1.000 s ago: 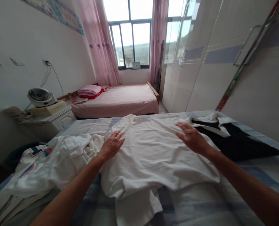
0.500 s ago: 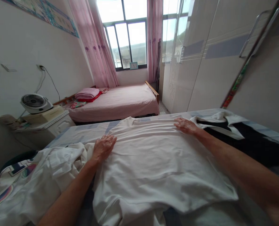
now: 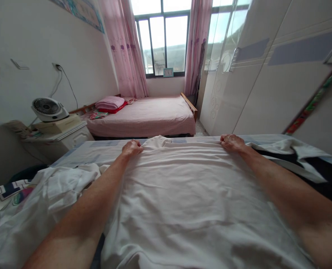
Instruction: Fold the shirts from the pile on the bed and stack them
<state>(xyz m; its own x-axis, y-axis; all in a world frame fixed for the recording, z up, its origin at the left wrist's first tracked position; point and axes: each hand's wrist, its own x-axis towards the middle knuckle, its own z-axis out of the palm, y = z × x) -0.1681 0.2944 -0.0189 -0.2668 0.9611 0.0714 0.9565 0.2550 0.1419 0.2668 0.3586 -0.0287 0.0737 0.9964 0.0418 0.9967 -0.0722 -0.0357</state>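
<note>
A white shirt [image 3: 183,186] lies spread over the blue-and-white bed cover [image 3: 98,149] in front of me, with soft wrinkles across it. My left hand [image 3: 132,148] is closed on the shirt's far left edge. At the far right edge my right hand [image 3: 232,143] grips the same cloth with curled fingers. Between the two hands the fabric runs in taut, nearly straight folds. Left of my left forearm is a crumpled white garment [image 3: 67,190] with a coloured print. A black-and-white garment [image 3: 320,168] lies beyond my right forearm.
Behind stands a bed with a pink sheet [image 3: 154,116] and folded pink bedding [image 3: 110,102]. A fan [image 3: 49,108] sits on a box on the left cabinet [image 3: 73,138]. Tall white wardrobe doors [image 3: 244,86] line the right side.
Both hands have moved to the shirt's far edge and closed on it; before, they lay flatter on the cloth. The shirt is drawn straighter between them, and the camera view has shifted.
</note>
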